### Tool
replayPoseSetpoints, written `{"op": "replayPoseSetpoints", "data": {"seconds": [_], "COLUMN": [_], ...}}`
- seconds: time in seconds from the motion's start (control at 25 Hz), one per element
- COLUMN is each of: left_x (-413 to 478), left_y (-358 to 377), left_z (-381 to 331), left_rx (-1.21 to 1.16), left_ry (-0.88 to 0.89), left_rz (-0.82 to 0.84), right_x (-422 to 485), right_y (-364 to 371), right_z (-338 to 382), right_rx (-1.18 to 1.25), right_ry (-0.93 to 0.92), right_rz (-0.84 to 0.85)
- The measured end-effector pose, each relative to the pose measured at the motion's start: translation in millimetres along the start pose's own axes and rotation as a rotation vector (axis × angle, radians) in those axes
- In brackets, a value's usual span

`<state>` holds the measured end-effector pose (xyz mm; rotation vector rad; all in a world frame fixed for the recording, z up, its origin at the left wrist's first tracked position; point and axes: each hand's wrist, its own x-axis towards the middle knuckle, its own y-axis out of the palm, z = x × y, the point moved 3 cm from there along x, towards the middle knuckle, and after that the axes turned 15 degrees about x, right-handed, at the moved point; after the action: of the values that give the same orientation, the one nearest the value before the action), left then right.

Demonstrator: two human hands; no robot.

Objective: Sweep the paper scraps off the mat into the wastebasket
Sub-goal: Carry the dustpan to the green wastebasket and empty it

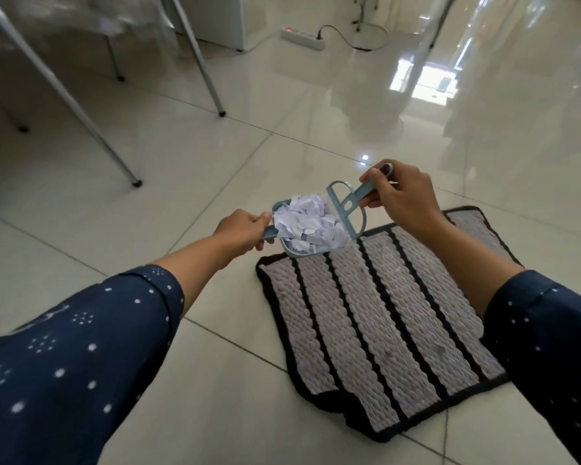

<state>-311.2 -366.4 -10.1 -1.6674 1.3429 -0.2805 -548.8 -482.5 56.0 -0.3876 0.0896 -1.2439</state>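
Both hands are closed: the left hand [245, 233] on the dustpan [302, 229] handle, the right hand [399, 199] on the brush [353, 204]. Paper scraps [311, 223] fill the dustpan, mid-frame above the mat's [383, 317] upper-left corner.

Bright daylight fills the room. Beyond the right hand [401, 199] the glossy floor [316, 112] throws back a hard white window glare, with one small pinpoint glint just above that hand. Shadows are soft. Wide-angle bending curves the edges; the far upper left corner is smeared and blurry.
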Motion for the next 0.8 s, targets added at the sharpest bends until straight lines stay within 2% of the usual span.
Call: {"op": "replayPoseSetpoints", "data": {"seconds": [0.36, 0.8], "left_x": [-44, -153], "left_y": [-95, -222], "left_z": [111, 266], "left_rx": [-0.085, -0.168], "left_ry": [-0.172, -0.340], "left_rz": [-0.166, -0.310], "right_x": [22, -32], "right_y": [134, 321], "right_z": [73, 202], "right_rx": [0.143, 0.213], "right_ry": [-0.064, -0.142], "right_rz": [0.202, 0.438]}}
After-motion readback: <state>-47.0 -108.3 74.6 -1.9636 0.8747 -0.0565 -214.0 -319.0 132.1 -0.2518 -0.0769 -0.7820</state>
